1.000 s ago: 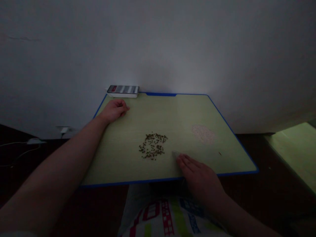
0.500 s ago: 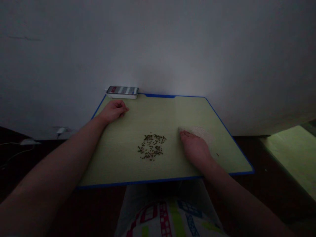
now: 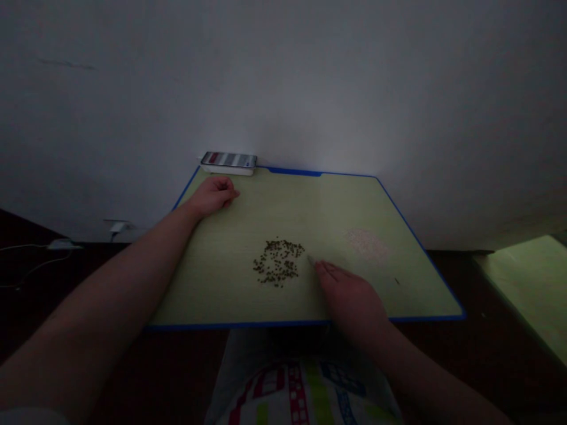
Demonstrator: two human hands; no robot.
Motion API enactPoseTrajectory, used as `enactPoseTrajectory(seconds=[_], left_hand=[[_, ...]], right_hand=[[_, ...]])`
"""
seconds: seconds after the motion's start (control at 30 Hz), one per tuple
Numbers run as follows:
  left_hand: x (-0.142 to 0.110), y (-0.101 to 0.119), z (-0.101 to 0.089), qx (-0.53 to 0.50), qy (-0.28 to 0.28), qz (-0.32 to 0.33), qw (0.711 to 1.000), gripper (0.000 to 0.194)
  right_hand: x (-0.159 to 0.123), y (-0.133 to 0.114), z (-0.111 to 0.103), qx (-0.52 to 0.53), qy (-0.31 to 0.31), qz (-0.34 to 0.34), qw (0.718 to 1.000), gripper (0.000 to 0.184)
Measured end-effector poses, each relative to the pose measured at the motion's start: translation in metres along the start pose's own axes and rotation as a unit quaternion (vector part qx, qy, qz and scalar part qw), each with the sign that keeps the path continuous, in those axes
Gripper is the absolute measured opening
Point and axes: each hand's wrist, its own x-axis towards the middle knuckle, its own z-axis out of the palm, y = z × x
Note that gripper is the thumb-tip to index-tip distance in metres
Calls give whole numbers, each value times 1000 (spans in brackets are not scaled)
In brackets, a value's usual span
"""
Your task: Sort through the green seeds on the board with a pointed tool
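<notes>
A green board with a blue rim (image 3: 230, 283) lies across my lap. A loose heap of small dark beans (image 3: 279, 269) sits near its middle, and a faint patch of pale grains (image 3: 367, 242) lies to the right. My right hand (image 3: 349, 295) rests on the board just right of the beans, fingers held together and pointing forward. A small pale tip (image 3: 310, 260) sticks out past the fingertips; I cannot make out what it is. My left hand (image 3: 212, 196) lies curled in a loose fist at the far left corner, holding nothing I can see.
A phone on a white block (image 3: 229, 162) stands at the board's far left edge against the white wall. A plug and cable (image 3: 62, 244) lie on the dark floor to the left. Another green surface (image 3: 527, 277) shows at the right. Patterned cloth (image 3: 301, 389) covers my lap.
My right hand went from the near edge up to the pale grains, then came back left and now sits beside the dark beans. The left hand stayed put.
</notes>
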Motion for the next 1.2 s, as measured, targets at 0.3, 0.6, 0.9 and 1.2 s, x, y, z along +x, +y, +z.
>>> enactPoseTrajectory(seconds=[0.3,0.6,0.9,1.2], left_hand=[[3,-6,-1,-6,-9,10,1000,24],[4,-6,0,-5,-4,3,1000,22],[3,-6,-1,6,4,-1,1000,23],[7,-11,-2,-7,-2,21,1000,23]], right_hand=[[9,16,-2,9,-6,-56,998,51],[-39,0,-6,39,97,-118,988,52],[8,11,5,22,85,-114,990,49],[6,-9,6,46,106,-165,980,43]])
